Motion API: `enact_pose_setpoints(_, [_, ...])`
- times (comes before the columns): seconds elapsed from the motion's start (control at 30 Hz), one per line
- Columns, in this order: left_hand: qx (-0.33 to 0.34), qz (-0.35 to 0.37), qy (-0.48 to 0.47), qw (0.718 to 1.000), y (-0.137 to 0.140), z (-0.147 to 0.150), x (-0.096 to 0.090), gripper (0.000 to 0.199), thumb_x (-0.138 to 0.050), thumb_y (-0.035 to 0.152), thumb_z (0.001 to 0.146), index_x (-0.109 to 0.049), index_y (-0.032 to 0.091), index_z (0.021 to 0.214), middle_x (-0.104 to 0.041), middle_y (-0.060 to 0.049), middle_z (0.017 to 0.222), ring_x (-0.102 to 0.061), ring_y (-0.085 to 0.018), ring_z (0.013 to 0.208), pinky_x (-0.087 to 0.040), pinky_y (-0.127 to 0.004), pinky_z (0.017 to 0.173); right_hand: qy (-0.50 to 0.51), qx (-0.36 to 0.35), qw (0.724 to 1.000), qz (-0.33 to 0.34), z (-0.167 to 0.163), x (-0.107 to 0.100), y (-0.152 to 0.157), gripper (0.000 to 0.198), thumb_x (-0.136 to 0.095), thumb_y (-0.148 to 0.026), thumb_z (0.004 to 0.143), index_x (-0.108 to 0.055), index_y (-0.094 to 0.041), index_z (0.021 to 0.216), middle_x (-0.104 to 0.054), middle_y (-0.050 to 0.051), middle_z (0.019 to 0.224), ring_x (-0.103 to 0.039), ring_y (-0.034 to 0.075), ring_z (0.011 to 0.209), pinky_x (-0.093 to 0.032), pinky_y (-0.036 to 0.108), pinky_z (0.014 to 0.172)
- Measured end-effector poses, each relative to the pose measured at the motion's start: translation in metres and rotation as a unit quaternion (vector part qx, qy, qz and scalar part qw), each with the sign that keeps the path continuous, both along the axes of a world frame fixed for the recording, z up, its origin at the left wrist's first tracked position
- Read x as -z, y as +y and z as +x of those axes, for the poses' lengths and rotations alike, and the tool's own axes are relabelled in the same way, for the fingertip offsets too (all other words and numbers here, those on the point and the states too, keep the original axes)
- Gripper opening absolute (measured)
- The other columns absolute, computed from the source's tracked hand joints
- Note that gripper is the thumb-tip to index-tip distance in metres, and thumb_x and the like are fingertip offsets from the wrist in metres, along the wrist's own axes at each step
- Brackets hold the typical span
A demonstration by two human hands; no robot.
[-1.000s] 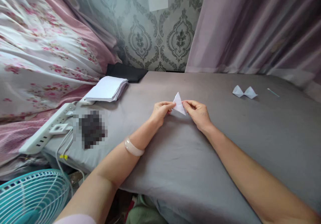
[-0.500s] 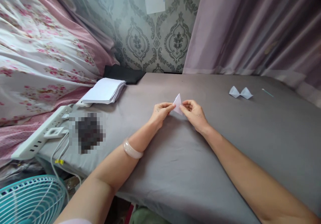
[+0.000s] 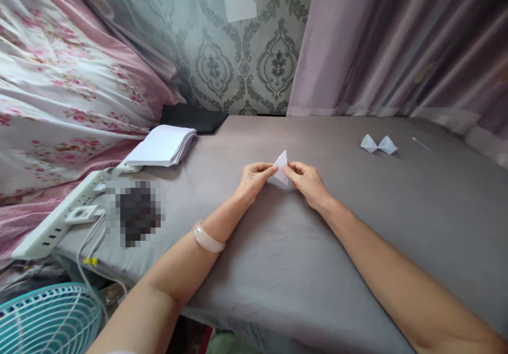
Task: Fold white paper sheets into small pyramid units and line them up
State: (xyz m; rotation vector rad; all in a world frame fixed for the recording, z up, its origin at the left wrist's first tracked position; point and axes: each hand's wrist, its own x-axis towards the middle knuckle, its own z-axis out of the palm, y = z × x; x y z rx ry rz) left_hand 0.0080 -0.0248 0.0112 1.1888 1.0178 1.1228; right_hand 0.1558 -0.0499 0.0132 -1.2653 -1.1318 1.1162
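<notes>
A small piece of folded white paper [image 3: 281,168], pointed at its top and bottom, is held upright above the grey cloth-covered table [image 3: 246,269]. My left hand [image 3: 256,178] pinches its left edge between thumb and fingers. On the other side, my right hand [image 3: 306,179] grips the right edge, thumb toward me and fingers curled behind. Farther right on the table stands a white folded paper shape [image 3: 369,144] with two peaks joined at a narrow middle. The fingertips behind the held paper are hidden.
A stack of white paper [image 3: 159,145] lies at the back left beside a black flat item [image 3: 198,119]. Nearer are a power strip [image 3: 59,216] with cables and a blurred-out dark object [image 3: 139,214]. A thin cotton swab [image 3: 420,143] lies far right; a teal fan [image 3: 47,317] stands lower left.
The held paper has turned slightly, and my right thumb has moved farther onto it. The whole view has shifted a little; the other things stay in place.
</notes>
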Motion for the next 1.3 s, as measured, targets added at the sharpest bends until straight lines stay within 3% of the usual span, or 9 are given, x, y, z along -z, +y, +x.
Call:
enact_pose_setpoints(0.17, [0.039, 0.027, -0.021, 0.999, -0.003, 0.001, -0.004, 0.033, -0.081, 0.036, 0.064, -0.074, 0.014, 0.088, -0.068, -0.004, 0.076, -0.052, -0.010, 0.065, -0.036, -0.023, 0.060, 0.050, -0.040, 0.998, -0.029, 0.006, 0.000, 0.002, 0.038, -0.075, -0.051, 0.065, -0.066, -0.018, 0.080, -0.049, -0.006, 0.052, -0.035, 0.006, 0.044, -0.023, 0.024, 0.043])
enact_pose_setpoints(0.3, [0.150, -0.090, -0.106, 0.979, 0.001, -0.002, -0.007, 0.051, -0.069, 0.057, 0.073, -0.070, 0.013, 0.099, -0.062, -0.003, 0.073, -0.049, -0.008, 0.060, -0.038, -0.022, 0.060, 0.120, -0.114, 0.985, -0.040, 0.013, -0.003, 0.005, 0.039, -0.081, -0.049, 0.061, -0.067, -0.017, 0.080, -0.058, -0.002, 0.060, -0.046, 0.007, 0.052, -0.033, 0.022, 0.048])
enact_pose_setpoints(0.37, [0.185, -0.125, -0.124, 0.967, 0.003, -0.004, -0.008, 0.052, -0.066, 0.060, 0.075, -0.069, 0.012, 0.096, -0.059, -0.002, 0.069, -0.047, -0.007, 0.058, -0.037, -0.022, 0.057, 0.132, -0.138, 0.981, -0.038, 0.015, -0.005, 0.005, 0.037, -0.080, -0.048, 0.064, -0.067, -0.017, 0.080, -0.060, -0.001, 0.064, -0.049, 0.008, 0.057, -0.035, 0.022, 0.051])
enact_pose_setpoints(0.53, [0.174, -0.099, -0.119, 0.972, 0.004, -0.008, -0.008, 0.033, -0.078, 0.041, 0.071, -0.062, 0.013, 0.075, -0.050, 0.002, 0.063, -0.043, -0.005, 0.055, -0.032, -0.020, 0.053, 0.120, -0.184, 0.975, -0.028, 0.018, -0.005, 0.005, 0.035, -0.072, -0.053, 0.075, -0.065, -0.018, 0.074, -0.059, 0.000, 0.066, -0.048, 0.010, 0.059, -0.034, 0.025, 0.053])
enact_pose_setpoints(0.77, [0.256, -0.089, -0.060, 0.961, 0.001, -0.014, -0.013, 0.036, -0.077, 0.045, 0.071, -0.057, 0.015, 0.071, -0.049, 0.003, 0.060, -0.040, -0.005, 0.051, -0.030, -0.022, 0.052, 0.081, -0.152, 0.984, -0.033, 0.023, -0.010, 0.002, 0.041, -0.073, -0.059, 0.069, -0.061, -0.020, 0.072, -0.052, -0.003, 0.061, -0.044, 0.010, 0.055, -0.033, 0.026, 0.053])
enact_pose_setpoints(0.9, [0.199, -0.066, -0.007, 0.978, 0.002, -0.012, -0.009, 0.036, -0.080, 0.043, 0.066, -0.060, 0.014, 0.074, -0.057, 0.000, 0.068, -0.049, -0.006, 0.058, -0.036, -0.021, 0.056, 0.043, -0.118, 0.992, -0.009, 0.026, -0.006, 0.005, 0.041, -0.075, -0.059, 0.066, -0.061, -0.021, 0.069, -0.053, -0.004, 0.061, -0.042, 0.009, 0.053, -0.034, 0.026, 0.053])
enact_pose_setpoints(1.03, [0.142, -0.040, -0.044, 0.988, 0.004, -0.009, -0.005, 0.037, -0.083, 0.039, 0.061, -0.060, 0.014, 0.073, -0.062, -0.002, 0.072, -0.060, -0.011, 0.068, -0.045, -0.025, 0.064, -0.016, -0.047, 0.998, 0.048, 0.026, 0.000, 0.009, 0.038, -0.077, -0.057, 0.063, -0.064, -0.022, 0.069, -0.061, -0.001, 0.071, -0.045, 0.009, 0.056, -0.036, 0.026, 0.052])
enact_pose_setpoints(1.13, [0.099, 0.000, -0.079, 0.992, 0.005, -0.008, -0.006, 0.037, -0.085, 0.034, 0.059, -0.059, 0.013, 0.074, -0.064, -0.001, 0.074, -0.062, -0.012, 0.070, -0.049, -0.030, 0.072, -0.020, -0.009, 0.997, 0.069, 0.022, 0.000, 0.009, 0.037, -0.081, -0.053, 0.059, -0.065, -0.021, 0.069, -0.068, 0.001, 0.087, -0.055, 0.011, 0.066, -0.044, 0.027, 0.061])
enact_pose_setpoints(1.3, [0.064, 0.059, -0.095, 0.992, 0.003, -0.005, -0.008, 0.034, -0.084, 0.031, 0.060, -0.059, 0.014, 0.077, -0.066, 0.000, 0.075, -0.061, -0.011, 0.072, -0.048, -0.029, 0.076, 0.003, 0.007, 0.995, 0.096, 0.015, -0.003, 0.006, 0.037, -0.082, -0.050, 0.059, -0.067, -0.021, 0.075, -0.069, 0.002, 0.079, -0.063, 0.016, 0.074, -0.053, 0.036, 0.077])
